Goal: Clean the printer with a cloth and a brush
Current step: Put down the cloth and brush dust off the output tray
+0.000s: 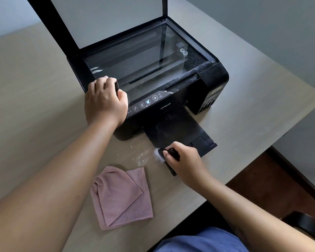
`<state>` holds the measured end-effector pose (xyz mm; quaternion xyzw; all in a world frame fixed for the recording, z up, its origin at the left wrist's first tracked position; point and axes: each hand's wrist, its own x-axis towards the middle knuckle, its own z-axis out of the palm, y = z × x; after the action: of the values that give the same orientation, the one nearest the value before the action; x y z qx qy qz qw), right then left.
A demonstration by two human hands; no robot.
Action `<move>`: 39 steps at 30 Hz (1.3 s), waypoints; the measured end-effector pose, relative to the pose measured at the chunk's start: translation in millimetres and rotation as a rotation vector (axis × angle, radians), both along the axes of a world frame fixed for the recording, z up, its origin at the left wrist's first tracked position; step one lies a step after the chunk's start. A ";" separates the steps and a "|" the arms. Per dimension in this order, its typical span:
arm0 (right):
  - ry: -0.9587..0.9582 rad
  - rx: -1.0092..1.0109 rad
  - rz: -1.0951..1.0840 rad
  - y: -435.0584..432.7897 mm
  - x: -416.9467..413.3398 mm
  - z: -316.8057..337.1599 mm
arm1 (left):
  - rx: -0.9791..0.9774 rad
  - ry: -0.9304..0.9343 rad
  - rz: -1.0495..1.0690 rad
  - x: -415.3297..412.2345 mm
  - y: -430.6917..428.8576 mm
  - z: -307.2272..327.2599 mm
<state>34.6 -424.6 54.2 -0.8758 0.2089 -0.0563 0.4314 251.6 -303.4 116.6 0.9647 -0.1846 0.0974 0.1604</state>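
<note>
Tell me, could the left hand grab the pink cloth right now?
Probably yes, but not straight away. The left hand is gripping the printer's front left corner, so it must let go first. The pink cloth lies uncovered on the table, close beside that forearm, and nothing blocks the way.
</note>
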 end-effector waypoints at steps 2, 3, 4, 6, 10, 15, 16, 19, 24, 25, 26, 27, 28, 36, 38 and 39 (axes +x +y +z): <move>0.084 0.233 -0.128 -6.7 3.0 -2.7 | -0.002 -0.001 -0.002 0.5 0.5 -0.4; 0.113 0.304 -0.217 -16.1 4.7 -5.1 | -0.003 -0.001 -0.003 0.4 0.7 -0.6; 0.127 0.346 -0.309 -28.6 5.3 -5.7 | -0.005 0.000 -0.005 0.0 0.5 -0.6; 0.107 0.263 -0.433 -57.6 2.1 -2.3 | -0.007 0.002 -0.006 -0.6 -0.3 -0.1; -0.024 -0.327 -0.285 -89.2 -7.9 14.0 | -0.006 -0.001 -0.004 0.4 -0.4 0.3; -0.068 -0.491 0.148 -40.3 -15.8 -1.4 | -0.008 0.005 0.000 -0.9 -0.7 0.4; -0.042 -0.394 0.162 -27.0 -18.9 -2.0 | -0.007 0.006 0.001 -0.9 -0.9 0.3; 0.057 0.033 0.013 -14.0 -25.9 -0.3 | -0.010 0.007 0.001 -0.9 -0.9 0.4; 0.036 -0.144 -0.252 -62.2 -36.1 8.8 | -0.008 0.005 -0.001 -0.7 -0.3 1.2; 0.017 -0.319 -0.215 -66.6 -38.4 10.6 | -0.006 0.002 -0.001 -0.5 -0.1 1.5; -0.004 -0.464 -0.156 -65.3 -40.1 12.5 | -0.005 0.000 -0.001 -0.4 0.4 1.3; -0.022 -0.540 -0.098 -59.4 -41.1 12.6 | -0.005 0.000 -0.002 -0.4 0.3 0.8; -0.038 -0.551 -0.036 -50.5 -40.7 11.1 | -0.005 0.000 -0.001 -0.1 0.4 0.6; 0.002 -0.183 -0.050 -59.1 -31.8 4.5 | 0.004 0.007 -0.007 0.0 -0.5 -0.2; 0.041 -0.304 -0.217 -84.1 -29.8 7.5 | 0.008 0.004 -0.007 0.4 0.2 -0.7; 0.053 -0.368 -0.262 -90.0 -29.6 7.8 | 0.010 0.001 -0.008 0.8 0.4 -0.9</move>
<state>5.0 -514.6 61.9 -0.9063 0.3184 -0.1260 0.2478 252.4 -303.0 115.6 0.9649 -0.1888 0.0953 0.1560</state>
